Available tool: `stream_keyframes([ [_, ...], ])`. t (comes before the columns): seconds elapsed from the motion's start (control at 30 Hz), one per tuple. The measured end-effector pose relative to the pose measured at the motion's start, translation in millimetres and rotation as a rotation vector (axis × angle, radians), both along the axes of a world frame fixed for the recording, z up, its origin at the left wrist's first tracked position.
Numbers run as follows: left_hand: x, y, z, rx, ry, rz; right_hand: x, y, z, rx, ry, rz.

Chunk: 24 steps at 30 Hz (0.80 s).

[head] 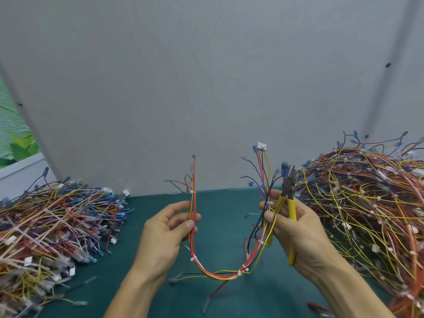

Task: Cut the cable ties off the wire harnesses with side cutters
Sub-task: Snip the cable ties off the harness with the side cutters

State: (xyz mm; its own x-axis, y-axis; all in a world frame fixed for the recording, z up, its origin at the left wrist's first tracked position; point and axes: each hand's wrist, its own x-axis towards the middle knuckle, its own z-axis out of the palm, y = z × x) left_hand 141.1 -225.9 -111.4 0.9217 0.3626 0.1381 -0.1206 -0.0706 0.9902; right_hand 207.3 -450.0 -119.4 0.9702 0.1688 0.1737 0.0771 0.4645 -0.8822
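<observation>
A wire harness (pixel 207 270) of red, yellow, white and blue wires hangs in a U between my two hands above the green table. My left hand (pixel 164 228) pinches its left strand between thumb and fingers. My right hand (pixel 296 228) grips the harness's right strand together with the yellow-handled side cutters (pixel 289 203), jaws pointing up. White cable ties show on the harness at the lower left (pixel 193 258), at the bottom (pixel 240 273) and near my right thumb (pixel 268 203). A white connector (pixel 262 146) tops the right strand.
A large heap of tied harnesses (pixel 364 203) fills the right side of the green table (pixel 224 203). A flatter pile of harnesses (pixel 52 223) lies at the left. A grey partition wall (pixel 206 88) stands close behind.
</observation>
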Motion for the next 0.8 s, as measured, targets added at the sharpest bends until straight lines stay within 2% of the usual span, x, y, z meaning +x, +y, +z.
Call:
stream_keyframes([
  [0.33, 2.1, -5.7, -11.2, 0.257, 0.156, -0.053, -3.5, 2.2, 4.2, -0.189, -0.066, -0.114],
  [0.47, 2.8, -3.0, -15.2, 0.478, 0.193, -0.046, -4.9, 1.8, 5.9, -0.267, -0.114, -0.183],
  [0.8, 4.4, -4.4, -25.8, 0.839, 0.301, -0.068, -9.7, 0.0, 13.8, -0.389, -0.247, -0.237],
])
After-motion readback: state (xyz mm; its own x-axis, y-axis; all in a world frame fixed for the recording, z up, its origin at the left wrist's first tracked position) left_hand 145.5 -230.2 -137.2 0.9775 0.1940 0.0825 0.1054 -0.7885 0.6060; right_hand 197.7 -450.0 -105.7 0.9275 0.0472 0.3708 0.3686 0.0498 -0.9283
